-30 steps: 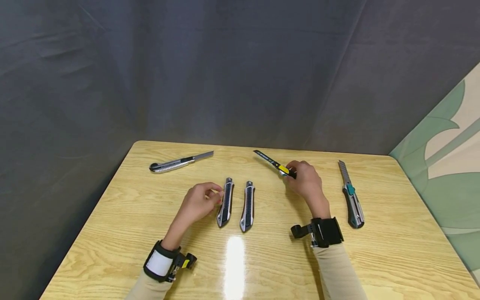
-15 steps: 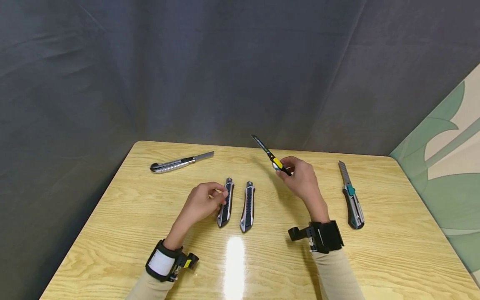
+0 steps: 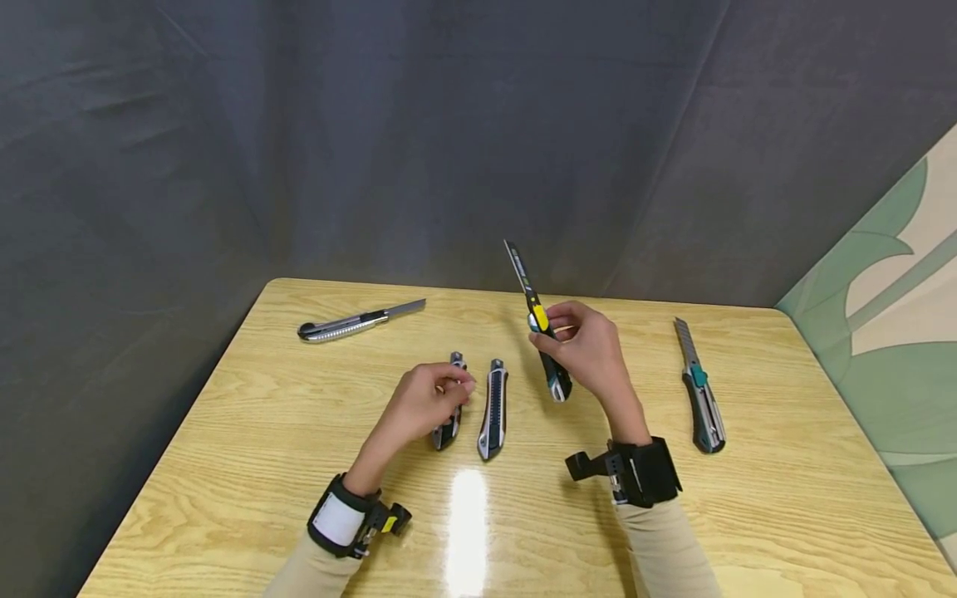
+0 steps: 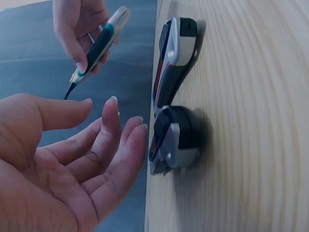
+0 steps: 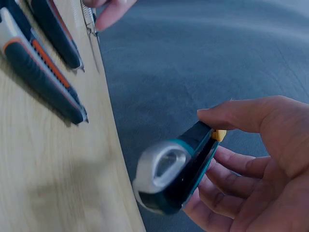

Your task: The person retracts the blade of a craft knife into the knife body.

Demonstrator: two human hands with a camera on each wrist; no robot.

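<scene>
My right hand (image 3: 591,349) pinches a snap-off utility knife (image 3: 555,370) between thumb and fingers, raised above the table. Its dark blade is extended and points up and away; a yellow slider sits on the black, teal and silver body. In the right wrist view the butt end of this knife (image 5: 164,174) faces the camera. My left hand (image 3: 422,405) hovers with loosely bent fingers over a silver-and-black utility knife (image 3: 447,433), partly covering it, and holds nothing. A matching utility knife (image 3: 493,411) lies just right of that one, its blade retracted.
At the back left of the wooden table (image 3: 247,432) lies a silver snap-off knife (image 3: 344,327), blade out. To the right lies a grey-and-teal snap-off knife (image 3: 704,399), blade also extended. A dark curtain (image 3: 478,149) hangs behind the table.
My right hand has lifted the knife off the table and drawn it nearer, turning its blade more upright. My left hand has drifted right, over the left of the paired knives.
</scene>
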